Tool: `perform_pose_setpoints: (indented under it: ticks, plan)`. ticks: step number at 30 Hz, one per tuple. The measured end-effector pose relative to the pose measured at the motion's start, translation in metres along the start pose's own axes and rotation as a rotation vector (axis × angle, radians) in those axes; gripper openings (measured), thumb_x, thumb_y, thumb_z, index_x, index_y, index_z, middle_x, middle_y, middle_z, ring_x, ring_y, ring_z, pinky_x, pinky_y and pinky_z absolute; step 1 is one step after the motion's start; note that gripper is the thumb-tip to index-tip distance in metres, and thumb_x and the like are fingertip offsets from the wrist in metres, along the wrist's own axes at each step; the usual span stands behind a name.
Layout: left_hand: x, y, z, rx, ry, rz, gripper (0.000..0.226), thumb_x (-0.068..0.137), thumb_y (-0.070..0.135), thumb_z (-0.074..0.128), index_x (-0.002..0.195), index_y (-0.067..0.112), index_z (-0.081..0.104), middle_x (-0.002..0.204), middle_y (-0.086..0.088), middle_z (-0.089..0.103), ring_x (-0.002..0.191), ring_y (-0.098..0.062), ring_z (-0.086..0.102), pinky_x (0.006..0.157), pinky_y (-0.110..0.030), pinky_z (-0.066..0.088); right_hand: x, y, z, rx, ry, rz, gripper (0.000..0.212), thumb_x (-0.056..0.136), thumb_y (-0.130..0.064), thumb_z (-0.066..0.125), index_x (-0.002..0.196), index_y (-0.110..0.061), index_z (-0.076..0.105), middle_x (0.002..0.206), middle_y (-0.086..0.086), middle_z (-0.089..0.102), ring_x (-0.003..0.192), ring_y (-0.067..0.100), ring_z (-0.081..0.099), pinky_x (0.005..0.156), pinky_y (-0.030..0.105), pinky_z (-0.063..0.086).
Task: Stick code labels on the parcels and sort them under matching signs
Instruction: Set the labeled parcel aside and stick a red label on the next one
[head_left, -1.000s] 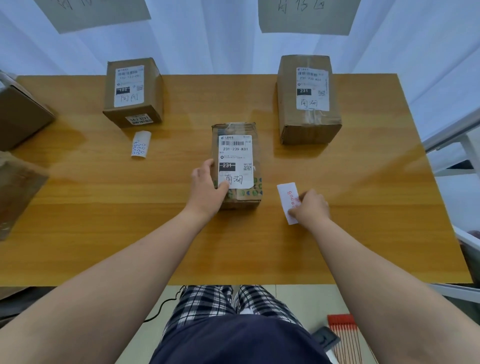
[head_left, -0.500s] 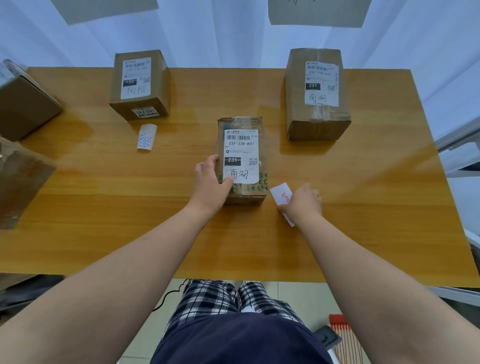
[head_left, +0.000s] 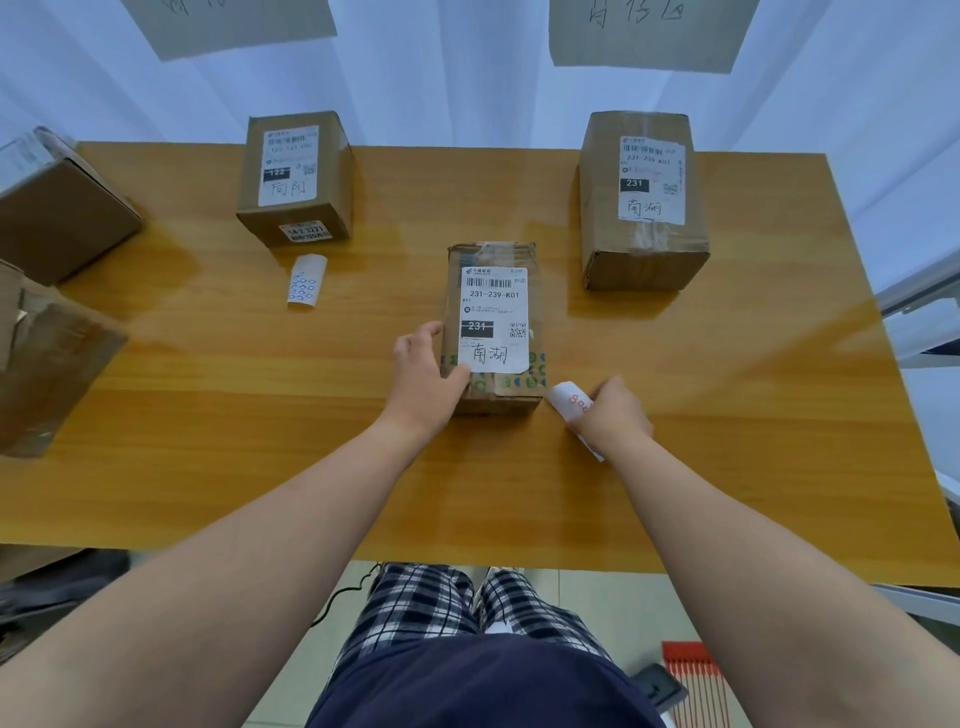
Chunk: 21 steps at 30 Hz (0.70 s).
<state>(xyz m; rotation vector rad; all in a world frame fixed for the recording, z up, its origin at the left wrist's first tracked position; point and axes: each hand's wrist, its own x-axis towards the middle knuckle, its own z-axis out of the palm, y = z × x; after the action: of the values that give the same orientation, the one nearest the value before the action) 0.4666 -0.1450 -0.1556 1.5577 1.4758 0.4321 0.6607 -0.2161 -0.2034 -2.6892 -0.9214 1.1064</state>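
The wooden table (head_left: 727, 467) carries everything, with two paper signs (head_left: 644, 31) hanging on the curtain behind its far edge. Under the right-hand sign stands the far right parcel (head_left: 644, 208), waybill marked 231. Under the other stands the far left parcel (head_left: 296, 176), marked 122. The centre parcel (head_left: 493, 332), also marked 231, lies near the middle of the table, well short of both, and looks to be the one due for a code label.

The left hand (head_left: 423, 379) grips its near left corner, thumb over the top edge and fingers curled down the side wall. The right hand (head_left: 613, 415) rests just beside the near right corner, fingers curled and pinching the red label sheet (head_left: 569, 402), whose free end curls toward the box. Which fingertip does the peeling I cannot tell. A blue label sheet (head_left: 306, 280) lies near the far left parcel, so red probably belongs to 231.

To do this well, the left hand should bear down so the box cannot slide. The backing wants bending sharply so that one sticker lifts clean. The sticker should go on bare cardboard, clear of barcode and square code, smoothed from one edge
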Motion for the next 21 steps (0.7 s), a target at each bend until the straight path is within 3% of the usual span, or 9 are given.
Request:
perform_pose_setpoints:
  ticks: [4,7,12,14,16,18,21]
  plan:
    - [-0.003,0.001,-0.006,0.019,-0.011,-0.008,0.060,0.091,0.024,0.057,0.142,0.018,0.026,0.141,-0.006,0.023,0.124,-0.022,0.037,0.106,-0.042,0.038,-0.007,0.000,-0.009,0.234,-0.101,-0.063,0.059,0.081,-0.013,0.073,0.128,-0.012,0.037,0.119,0.014,0.055,0.093,0.029,0.056,0.073,0.040,0.050]
    - [-0.004,0.008,-0.012,0.060,0.028,0.021,0.060,0.090,0.024,0.057,0.142,0.017,0.028,0.142,-0.007,0.025,0.129,-0.024,0.034,0.107,-0.039,0.034,-0.012,0.002,-0.024,0.376,-0.151,-0.081,0.066,0.078,-0.013,0.076,0.132,-0.011,0.038,0.119,0.014,0.056,0.092,0.028,0.057,0.071,0.038,0.050]
    - [-0.007,0.038,-0.020,0.173,0.155,0.278,0.046,0.090,0.030,0.057,0.132,0.014,0.046,0.131,-0.002,0.041,0.126,-0.020,0.036,0.104,-0.030,0.029,-0.029,-0.007,-0.066,0.702,-0.194,-0.243,0.046,0.078,-0.009,0.076,0.117,-0.002,0.053,0.105,0.011,0.063,0.084,0.023,0.063,0.065,0.031,0.053]
    - [-0.008,0.057,-0.021,0.086,0.078,0.306,0.043,0.090,0.035,0.057,0.127,0.015,0.050,0.121,0.002,0.046,0.116,-0.018,0.045,0.099,-0.031,0.039,-0.039,-0.016,-0.082,0.752,-0.250,-0.369,0.039,0.078,-0.011,0.076,0.112,-0.003,0.060,0.103,0.011,0.067,0.086,0.022,0.067,0.070,0.032,0.054]
    - [-0.010,0.076,-0.022,-0.088,-0.121,0.217,0.046,0.088,0.043,0.058,0.125,0.017,0.052,0.114,0.002,0.053,0.105,-0.015,0.054,0.089,-0.031,0.047,-0.050,-0.029,-0.093,0.755,-0.319,-0.471,0.032,0.079,-0.013,0.074,0.107,-0.003,0.063,0.101,0.010,0.070,0.086,0.021,0.069,0.070,0.030,0.055]
    - [-0.012,0.091,-0.022,-0.231,-0.266,0.120,0.044,0.085,0.046,0.060,0.116,0.016,0.056,0.102,0.003,0.060,0.094,-0.013,0.057,0.082,-0.028,0.047,-0.059,-0.042,-0.101,0.737,-0.373,-0.537,0.033,0.080,-0.013,0.073,0.108,0.002,0.064,0.100,0.011,0.071,0.085,0.021,0.070,0.069,0.028,0.054]
    - [-0.012,0.099,-0.024,-0.403,-0.311,0.065,0.022,0.084,0.034,0.066,0.093,0.014,0.063,0.085,0.002,0.064,0.075,-0.013,0.055,0.072,-0.028,0.046,-0.070,-0.058,-0.108,0.671,-0.422,-0.575,0.033,0.080,-0.014,0.073,0.106,0.004,0.065,0.098,0.015,0.070,0.085,0.025,0.069,0.073,0.031,0.055]
